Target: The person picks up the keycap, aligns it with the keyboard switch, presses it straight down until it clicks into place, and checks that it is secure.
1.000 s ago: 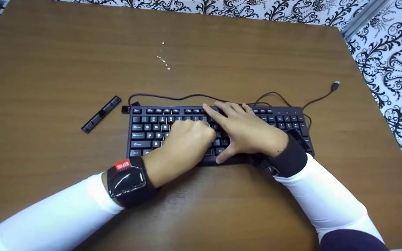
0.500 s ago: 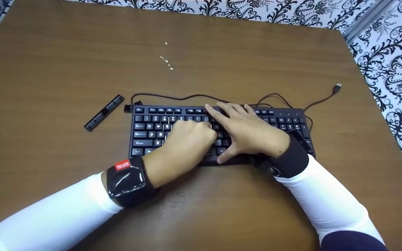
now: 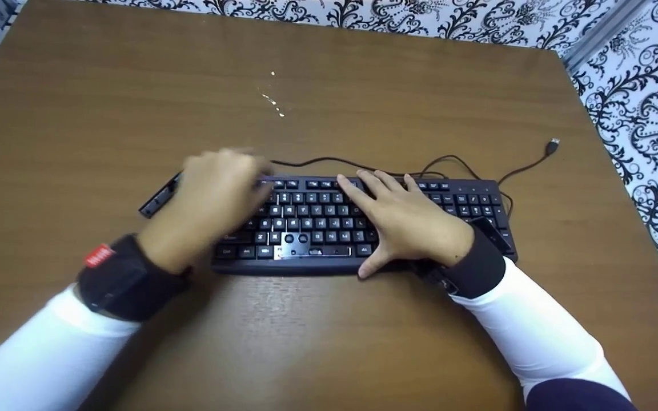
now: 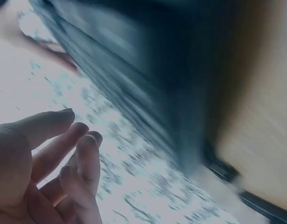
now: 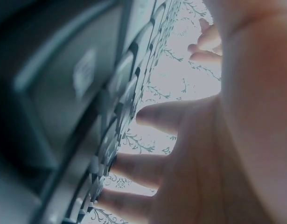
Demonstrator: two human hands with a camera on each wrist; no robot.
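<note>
A black keyboard (image 3: 317, 265) lies flat on the table. Below its letter keys is a shiny gap (image 3: 290, 252) with bare round posts, where keys are off. Over its far left corner is my left hand (image 3: 220, 194), blurred; the left wrist view shows its fingers (image 4: 87, 158) loosely curled with nothing visible between them. My right hand (image 3: 403, 222) rests on the right-middle keys with its fingers spread and its thumb at the front edge. Partly behind the left hand lies a long black bar (image 3: 159, 201), which looks like an upturned space bar.
The keyboard's cable (image 3: 329, 159) runs behind it, ending in a USB plug (image 3: 552, 146) at the right. Small pale flecks (image 3: 272, 103) mark the wooden table (image 3: 135, 103) farther back. Patterned wallpaper (image 3: 637, 114) lies beyond the table's far and right edges.
My left hand has left the middle of the keyboard, moving left and away to the far left corner, uncovering the gap in the keys. The right hand stays in place.
</note>
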